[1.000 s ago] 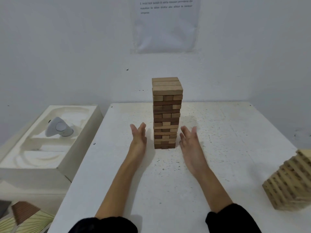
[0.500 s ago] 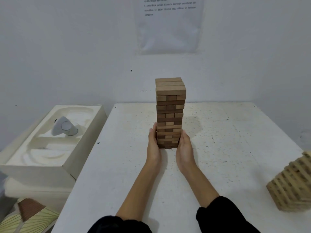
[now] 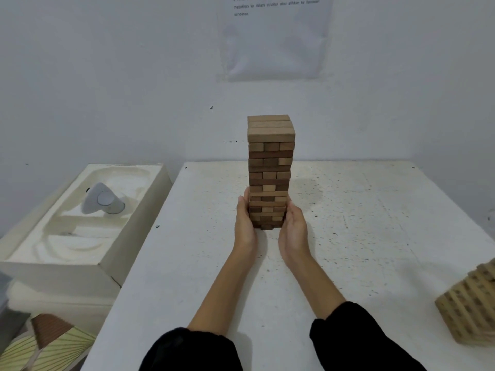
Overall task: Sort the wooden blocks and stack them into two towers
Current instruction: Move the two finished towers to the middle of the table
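Note:
A tall tower of brown wooden blocks (image 3: 270, 162) stands upright near the middle of the white table (image 3: 361, 236), its layers mixing dark and light pieces. My left hand (image 3: 245, 223) presses flat against the tower's lower left side. On the lower right side lies my right hand (image 3: 293, 228), palm turned inward against the blocks. The tower's base is clasped between both palms. A second, paler stack of blocks (image 3: 474, 306) sits at the table's right front edge, cut off by the frame.
A white moulded foam tray (image 3: 67, 236) holding a grey rounded device (image 3: 103, 199) stands left of the table, lower than its top. A printed sheet (image 3: 273, 36) hangs on the white wall behind. Patterned flooring shows at bottom left.
Both hands went from apart and open beside the tower to pressed against its lower sides. Over the last half second they stayed there; the view shifted slightly.

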Tool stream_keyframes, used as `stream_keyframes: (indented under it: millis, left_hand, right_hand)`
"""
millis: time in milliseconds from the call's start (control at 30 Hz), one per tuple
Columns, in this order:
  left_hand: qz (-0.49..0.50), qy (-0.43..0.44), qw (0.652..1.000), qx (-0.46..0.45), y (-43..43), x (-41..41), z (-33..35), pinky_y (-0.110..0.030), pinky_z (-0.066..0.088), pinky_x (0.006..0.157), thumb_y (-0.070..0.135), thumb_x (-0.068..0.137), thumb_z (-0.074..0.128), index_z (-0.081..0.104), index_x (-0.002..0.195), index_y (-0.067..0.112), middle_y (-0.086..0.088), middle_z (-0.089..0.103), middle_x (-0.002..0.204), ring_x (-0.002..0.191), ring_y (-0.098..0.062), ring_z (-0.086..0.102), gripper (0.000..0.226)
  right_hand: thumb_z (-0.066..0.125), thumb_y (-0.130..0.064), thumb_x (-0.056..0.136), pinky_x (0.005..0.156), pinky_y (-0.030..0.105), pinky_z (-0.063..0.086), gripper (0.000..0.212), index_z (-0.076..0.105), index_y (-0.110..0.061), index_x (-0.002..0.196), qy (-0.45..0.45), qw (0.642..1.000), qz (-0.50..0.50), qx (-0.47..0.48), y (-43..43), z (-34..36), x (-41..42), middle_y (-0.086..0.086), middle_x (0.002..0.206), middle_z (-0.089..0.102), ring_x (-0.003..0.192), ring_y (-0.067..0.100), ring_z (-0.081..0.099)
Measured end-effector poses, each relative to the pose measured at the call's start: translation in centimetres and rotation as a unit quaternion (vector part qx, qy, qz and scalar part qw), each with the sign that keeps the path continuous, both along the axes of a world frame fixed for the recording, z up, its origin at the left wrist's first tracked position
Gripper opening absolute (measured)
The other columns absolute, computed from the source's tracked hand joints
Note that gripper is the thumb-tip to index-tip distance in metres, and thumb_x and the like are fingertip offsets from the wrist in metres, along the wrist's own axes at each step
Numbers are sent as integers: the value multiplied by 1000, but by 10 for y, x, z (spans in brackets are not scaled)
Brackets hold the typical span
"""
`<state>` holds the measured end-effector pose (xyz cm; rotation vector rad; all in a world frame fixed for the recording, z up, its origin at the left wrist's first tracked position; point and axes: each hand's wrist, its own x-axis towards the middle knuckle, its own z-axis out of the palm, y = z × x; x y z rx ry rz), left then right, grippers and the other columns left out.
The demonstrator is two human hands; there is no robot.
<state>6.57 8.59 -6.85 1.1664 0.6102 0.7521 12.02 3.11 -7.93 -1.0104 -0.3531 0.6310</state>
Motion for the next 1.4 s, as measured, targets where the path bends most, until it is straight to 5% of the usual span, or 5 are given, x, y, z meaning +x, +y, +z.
stream_keyframes:
  millis: [867,967,1100,1200,1400]
  left_hand:
    - [-40,-3,999,23,22,8,9,-40,42,105,43,102,6,54,130,21,-4,65,120,115,-15,59,60]
    - [-60,-11,996,67,21,1,11,-14,49,87,44,102,11,54,123,35,16,62,117,97,8,61,48]
    - [-89,84,981,151,52,-21,-1,-20,44,99,56,90,50,44,139,31,11,48,139,126,-2,46,55]
    - [-103,157,956,226,72,-30,-7,-13,41,94,25,72,81,53,125,38,19,56,125,116,10,50,62]
    - [-97,193,936,279,79,-25,-11,-5,41,87,16,55,91,55,131,22,10,59,125,113,7,53,85]
  right_hand:
    - [21,-24,103,96,25,44,42,57,-17,123,-42,999,22,-4,14,13,14,-6,114,66,110,4,57]
    - [28,-42,99,115,33,20,52,33,-18,145,-114,992,8,-52,5,10,28,-1,149,38,137,10,33]
    - [53,-59,78,106,35,18,75,30,-33,144,-340,905,5,-254,-21,9,66,-7,152,27,139,12,21]
    - [75,-45,72,106,34,19,76,41,-31,139,-412,849,57,-326,-28,2,79,-2,146,33,136,16,20]
    - [76,-57,63,109,39,22,82,47,-30,136,-508,755,33,-414,-13,1,71,-7,141,41,132,16,27]
